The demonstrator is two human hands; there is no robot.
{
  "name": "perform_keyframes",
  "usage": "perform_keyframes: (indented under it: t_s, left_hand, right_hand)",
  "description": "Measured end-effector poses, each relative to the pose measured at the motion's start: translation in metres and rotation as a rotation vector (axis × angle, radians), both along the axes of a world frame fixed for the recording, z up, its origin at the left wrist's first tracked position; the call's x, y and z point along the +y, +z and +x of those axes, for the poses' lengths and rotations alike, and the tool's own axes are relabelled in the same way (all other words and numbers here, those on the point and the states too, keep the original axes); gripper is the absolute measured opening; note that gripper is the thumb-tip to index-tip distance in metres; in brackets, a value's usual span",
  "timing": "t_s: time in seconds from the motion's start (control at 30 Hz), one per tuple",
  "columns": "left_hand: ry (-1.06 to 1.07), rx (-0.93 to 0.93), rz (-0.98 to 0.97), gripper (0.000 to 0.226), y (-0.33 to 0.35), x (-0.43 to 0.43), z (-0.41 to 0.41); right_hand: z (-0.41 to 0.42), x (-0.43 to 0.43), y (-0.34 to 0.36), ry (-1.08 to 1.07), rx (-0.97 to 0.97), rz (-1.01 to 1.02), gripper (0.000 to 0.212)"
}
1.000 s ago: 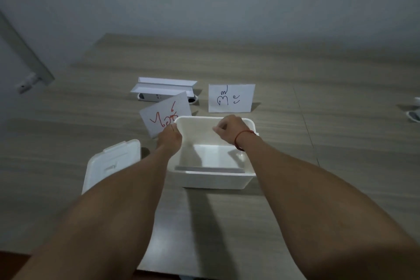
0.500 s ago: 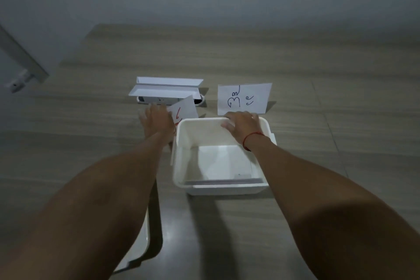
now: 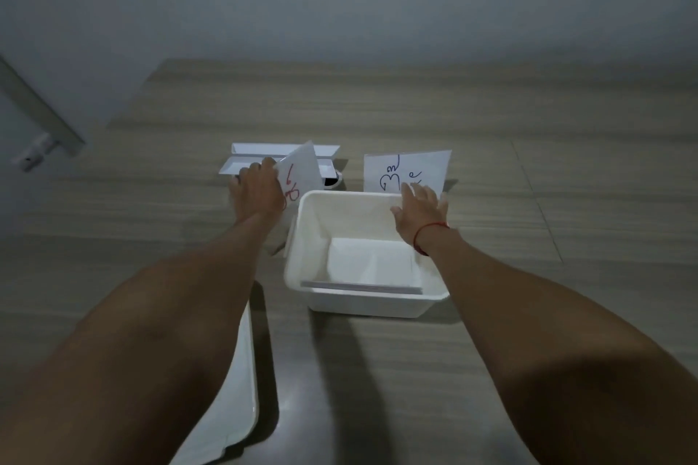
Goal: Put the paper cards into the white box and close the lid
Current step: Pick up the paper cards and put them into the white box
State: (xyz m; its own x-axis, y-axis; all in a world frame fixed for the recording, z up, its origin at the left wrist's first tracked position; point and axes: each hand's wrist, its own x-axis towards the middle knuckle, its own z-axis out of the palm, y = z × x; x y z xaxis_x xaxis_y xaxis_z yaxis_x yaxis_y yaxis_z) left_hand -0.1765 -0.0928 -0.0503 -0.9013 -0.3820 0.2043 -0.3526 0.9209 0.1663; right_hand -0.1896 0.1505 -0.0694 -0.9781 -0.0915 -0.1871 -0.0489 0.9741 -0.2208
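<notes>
we pinch red-marked card (image 3: 298,177) in left hand (image 3: 257,196) just left of white box (image 3: 362,298) | right hand (image 3: 421,209) fingers apart, nearer blue-marked card (image 3: 406,172) upright behind box

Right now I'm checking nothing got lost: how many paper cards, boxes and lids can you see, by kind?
Paper cards with writing: 2, the red-ink card in the left hand and the blue-ink card at the right hand.
White box: 1, open, with white sheets lying inside.
Lid: 1, off, on the table.
Total: 4.
</notes>
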Motion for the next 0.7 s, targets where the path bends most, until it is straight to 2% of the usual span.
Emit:
perform_keyframes:
  t_s: [0.17, 0.3, 0.43, 0.6, 0.7]
  left_hand:
    - [-0.062, 0.260, -0.043, 0.029, 0.050, 0.017, 0.014]
    - [-0.141, 0.376, -0.025, 0.030, 0.072, 0.046, 0.030]
    - [-0.287, 0.360, 0.026, 0.030, 0.060, 0.080, 0.050]
    - [-0.445, 0.300, -0.159, 0.029, 0.035, 0.105, 0.064]
    - [-0.476, 0.295, -0.127, 0.028, 0.035, 0.112, 0.067]
  right_hand:
    - [0.034, 0.021, 0.026, -0.202, -0.168, -0.137, 0.069]
    - [0.056, 0.033, 0.038, -0.249, -0.262, -0.148, 0.067]
    - [0.075, 0.040, 0.043, -0.256, -0.277, -0.155, 0.063]
    - [0.079, 0.042, 0.041, -0.306, -0.207, -0.225, 0.048]
    - [0.080, 0.041, 0.040, -0.324, -0.178, -0.227, 0.044]
